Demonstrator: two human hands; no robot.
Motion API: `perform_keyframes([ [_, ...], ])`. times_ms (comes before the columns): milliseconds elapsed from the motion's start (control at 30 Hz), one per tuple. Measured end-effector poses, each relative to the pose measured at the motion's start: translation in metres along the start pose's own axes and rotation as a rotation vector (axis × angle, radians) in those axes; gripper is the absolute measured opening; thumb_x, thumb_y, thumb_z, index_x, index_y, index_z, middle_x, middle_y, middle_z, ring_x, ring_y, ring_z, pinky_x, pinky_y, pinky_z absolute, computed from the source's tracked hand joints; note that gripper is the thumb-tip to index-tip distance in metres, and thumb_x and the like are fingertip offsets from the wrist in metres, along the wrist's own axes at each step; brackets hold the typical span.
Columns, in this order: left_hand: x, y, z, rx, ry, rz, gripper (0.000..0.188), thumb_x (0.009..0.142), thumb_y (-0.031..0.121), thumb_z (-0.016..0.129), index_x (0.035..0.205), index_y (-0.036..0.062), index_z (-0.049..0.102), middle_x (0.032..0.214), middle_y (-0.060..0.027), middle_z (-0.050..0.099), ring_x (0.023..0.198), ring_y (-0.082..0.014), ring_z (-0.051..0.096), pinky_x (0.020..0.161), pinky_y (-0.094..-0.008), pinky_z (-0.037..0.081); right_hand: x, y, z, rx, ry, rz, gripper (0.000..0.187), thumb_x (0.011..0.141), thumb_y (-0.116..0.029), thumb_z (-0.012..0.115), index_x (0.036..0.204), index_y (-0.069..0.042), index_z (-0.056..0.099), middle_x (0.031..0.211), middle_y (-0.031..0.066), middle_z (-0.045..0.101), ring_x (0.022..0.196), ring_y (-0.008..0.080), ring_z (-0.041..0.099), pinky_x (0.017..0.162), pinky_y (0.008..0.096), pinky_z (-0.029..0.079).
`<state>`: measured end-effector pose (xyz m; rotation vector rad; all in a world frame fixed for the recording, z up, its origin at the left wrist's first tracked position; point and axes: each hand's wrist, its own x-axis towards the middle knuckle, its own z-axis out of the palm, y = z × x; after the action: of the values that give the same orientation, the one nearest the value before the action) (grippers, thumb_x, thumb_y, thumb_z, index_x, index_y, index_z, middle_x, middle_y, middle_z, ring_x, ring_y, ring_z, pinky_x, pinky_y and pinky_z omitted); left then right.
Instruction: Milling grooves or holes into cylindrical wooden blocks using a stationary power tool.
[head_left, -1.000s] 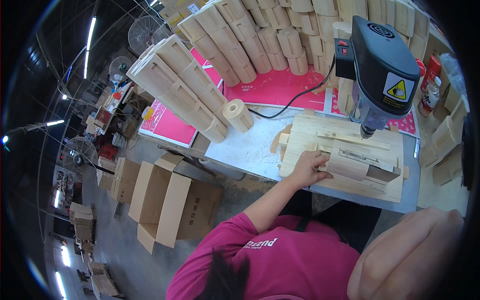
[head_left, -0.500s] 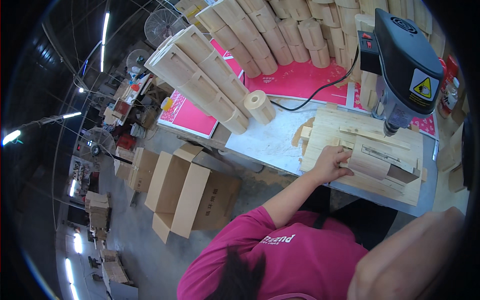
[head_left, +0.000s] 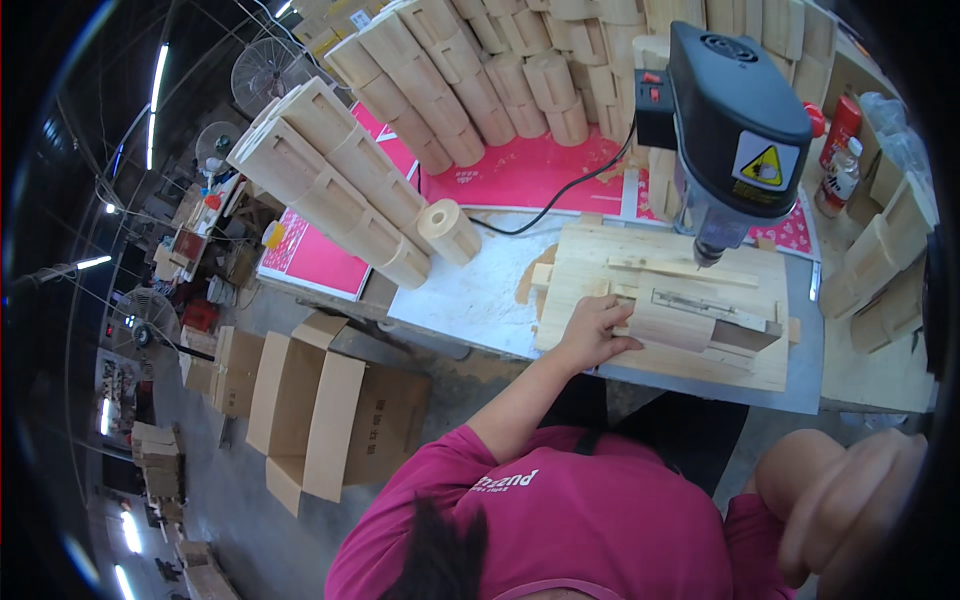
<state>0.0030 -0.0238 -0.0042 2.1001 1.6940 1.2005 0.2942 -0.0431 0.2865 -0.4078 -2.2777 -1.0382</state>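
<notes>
Pale wooden rounded block, slotted on top, lies on its side on a flat pale wooden board, below and just to the near side of the chuck of a black-housed drill press. Long axis runs left to right, right end slightly nearer the person. Left hand is the near one: grip touches the block's left end, thumb on the near side, fingers toward the far side; can't tell if clenched or just pressing. So block sits directly right of that grip. Right hand well apart, lower right, blurred close to camera; can't tell its grip state. Board sits on grey worktop; left of it, upright pale wooden cylinder with top hole, beside tall leaning wooden stacks. Open brown carton on floor, left of person
</notes>
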Motion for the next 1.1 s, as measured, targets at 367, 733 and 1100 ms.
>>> perform_keyframes([
  [367,-0.010,0.005,0.004,-0.003,0.046,0.086,0.049,0.055,0.027,0.079,0.095,0.0064,0.061,0.067,-0.0077,0.052,0.062,-0.0260,0.056,0.055,-0.0374,0.043,0.002,-0.002,0.008,1.895,-0.005,-0.258,0.025,0.066,-0.014,0.065,0.059,-0.007,0.042,0.052,-0.0006,0.037,0.038,0.0165,0.034,0.031,0.0359,0.015],
  [733,-0.003,0.006,0.001,0.055,0.017,0.009,0.045,0.057,0.020,0.076,0.097,0.0057,0.060,0.077,-0.0087,0.057,0.076,-0.0301,0.055,0.068,-0.0393,0.042,-0.133,-0.053,0.192,0.643,-0.574,0.867,0.057,0.066,-0.017,0.074,0.115,-0.007,0.048,0.102,0.0173,0.050,0.088,0.0321,0.051,0.075,0.0378,0.043],
  [1100,0.021,0.008,0.002,0.193,0.038,-0.067,0.056,0.054,0.023,0.077,0.103,0.0049,0.058,0.075,-0.0059,0.056,0.075,-0.0263,0.052,0.069,-0.0359,0.042,-0.129,-0.059,0.237,0.609,-0.555,0.987,0.043,0.069,-0.023,0.073,0.099,-0.002,0.049,0.070,0.0159,0.057,0.063,0.0317,0.056,0.057,0.0389,0.043],
])
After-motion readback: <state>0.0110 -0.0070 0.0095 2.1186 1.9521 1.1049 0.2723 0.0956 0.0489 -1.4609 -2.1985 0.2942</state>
